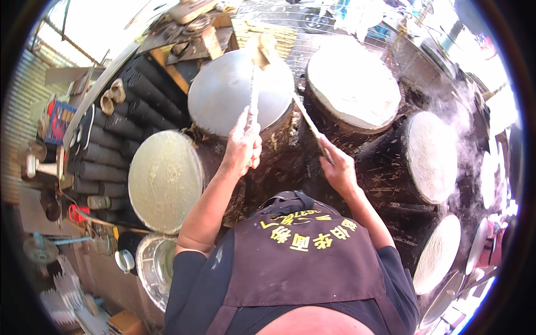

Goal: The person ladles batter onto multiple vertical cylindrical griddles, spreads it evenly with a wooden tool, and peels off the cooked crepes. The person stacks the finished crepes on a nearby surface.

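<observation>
My left hand [243, 144] is closed around a pale stick [254, 92] that points away over a bare, greyish round griddle [220, 84]. A tan, blurred pad or brush head [263, 51] shows at the stick's far end; whether the two are joined I cannot tell. My right hand [338, 167] grips a thinner stick [307, 117], whose tip reaches the right rim of the same griddle. Right of it is a griddle covered by a bright white layer [353, 84]. At the left lies a griddle with a pale yellowish layer [165, 181].
Dark drum-shaped stoves [385, 162] stand close around me. More griddles with whitish layers [432, 157] curve along the right, with steam [466, 125] rising there. Black cylindrical briquettes [106, 148] are stacked at the left. A metal basin [151, 268] stands by my left elbow.
</observation>
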`<act>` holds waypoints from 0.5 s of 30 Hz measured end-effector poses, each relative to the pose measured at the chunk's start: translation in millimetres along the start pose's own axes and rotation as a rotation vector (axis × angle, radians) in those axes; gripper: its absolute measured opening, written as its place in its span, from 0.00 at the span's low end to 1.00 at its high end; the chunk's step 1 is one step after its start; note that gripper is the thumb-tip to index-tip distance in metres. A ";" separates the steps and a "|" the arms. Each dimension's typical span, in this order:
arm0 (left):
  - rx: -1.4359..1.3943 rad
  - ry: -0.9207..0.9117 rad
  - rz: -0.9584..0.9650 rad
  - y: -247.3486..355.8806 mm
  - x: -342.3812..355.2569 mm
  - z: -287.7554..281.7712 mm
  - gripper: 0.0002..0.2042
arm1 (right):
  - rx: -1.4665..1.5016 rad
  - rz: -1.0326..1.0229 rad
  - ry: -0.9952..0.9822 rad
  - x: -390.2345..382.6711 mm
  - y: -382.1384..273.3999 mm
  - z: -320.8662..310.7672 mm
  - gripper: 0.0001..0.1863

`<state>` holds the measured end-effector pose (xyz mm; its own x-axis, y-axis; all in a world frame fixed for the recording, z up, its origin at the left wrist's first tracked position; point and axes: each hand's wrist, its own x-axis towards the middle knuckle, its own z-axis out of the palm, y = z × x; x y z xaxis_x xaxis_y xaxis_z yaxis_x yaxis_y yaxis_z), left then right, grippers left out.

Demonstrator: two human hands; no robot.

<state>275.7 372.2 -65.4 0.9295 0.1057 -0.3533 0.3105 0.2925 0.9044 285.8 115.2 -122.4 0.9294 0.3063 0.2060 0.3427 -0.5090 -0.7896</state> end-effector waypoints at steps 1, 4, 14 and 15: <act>0.105 0.023 0.050 0.0 11.9 7.0 0.27 | -0.009 0.006 -0.003 8.2 6.6 2.1 0.27; 0.232 0.096 0.088 -24.9 58.5 -6.9 0.26 | -0.142 0.024 -0.062 42.0 25.8 15.7 0.27; 1.564 0.622 0.374 6.9 119.4 -65.0 0.23 | -0.288 0.038 -0.132 76.9 87.1 48.1 0.30; 1.564 0.673 0.331 21.1 115.5 -62.6 0.23 | -0.291 0.039 -0.114 79.9 86.7 51.8 0.29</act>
<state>377.2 450.1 -102.2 0.8757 0.4305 0.2186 0.4012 -0.9007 0.1664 382.7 137.1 -204.3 0.9269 0.3618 0.1000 0.3474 -0.7258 -0.5938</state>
